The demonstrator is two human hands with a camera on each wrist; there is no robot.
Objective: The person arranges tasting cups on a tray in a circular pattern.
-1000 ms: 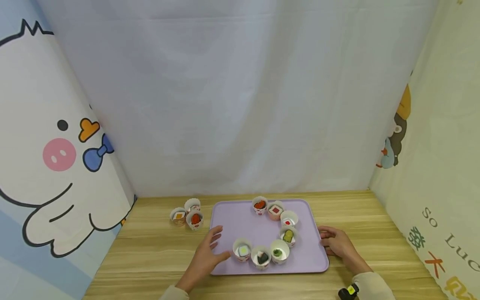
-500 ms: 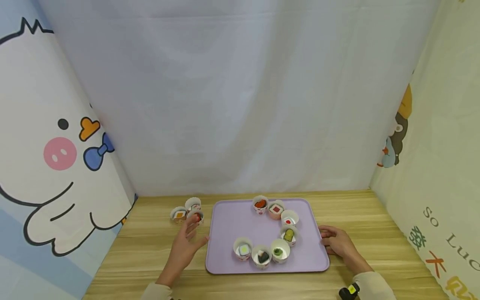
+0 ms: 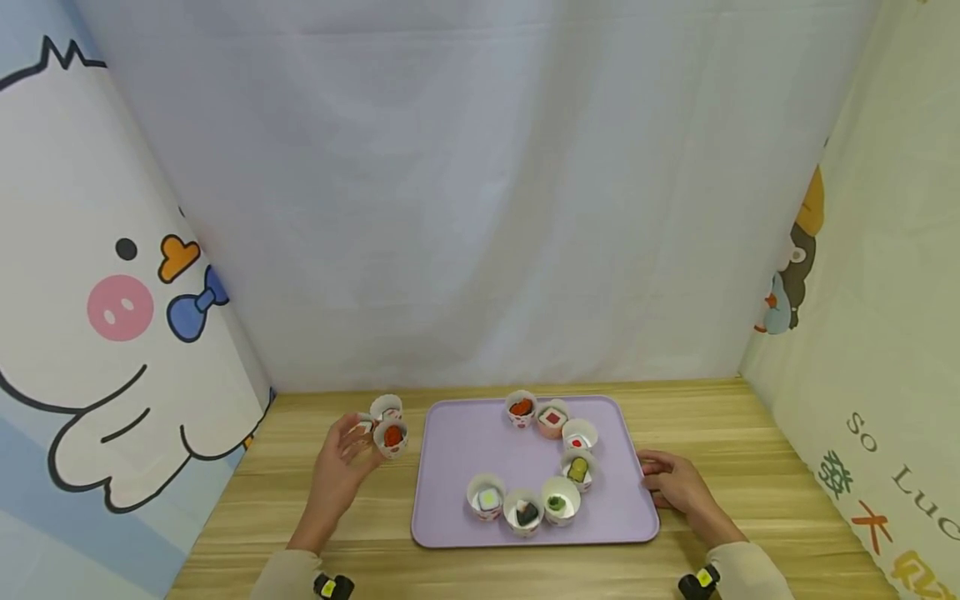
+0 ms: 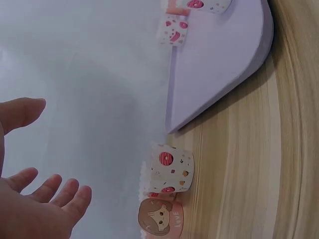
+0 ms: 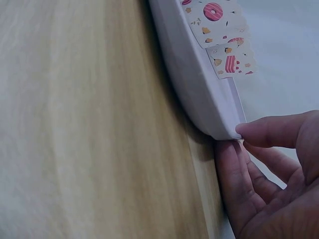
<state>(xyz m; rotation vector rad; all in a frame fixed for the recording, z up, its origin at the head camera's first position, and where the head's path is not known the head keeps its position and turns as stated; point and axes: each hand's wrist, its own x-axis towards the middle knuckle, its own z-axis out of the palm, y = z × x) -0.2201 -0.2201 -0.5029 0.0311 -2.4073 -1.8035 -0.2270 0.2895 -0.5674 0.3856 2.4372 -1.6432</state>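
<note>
My left hand hovers, fingers spread, beside three paper cups left of the tray. One holds a red piece; behind it stands another white cup. The third cup is mostly hidden by the fingers. In the left wrist view nothing lies between thumb and fingers, and a printed cup stands apart from them. My right hand pinches the right rim of a lilac tray, its thumb on the edge and fingers beneath.
On the tray, several paper cups with small food-like pieces form a curve, from a cup with a red piece at the back to one with a pale square piece in front. A white cloth hangs behind the wooden table.
My left hand has moved left from the tray's left side to the three cups. The tray's left edge has shifted slightly left and forward. My right hand stays at the right rim.
</note>
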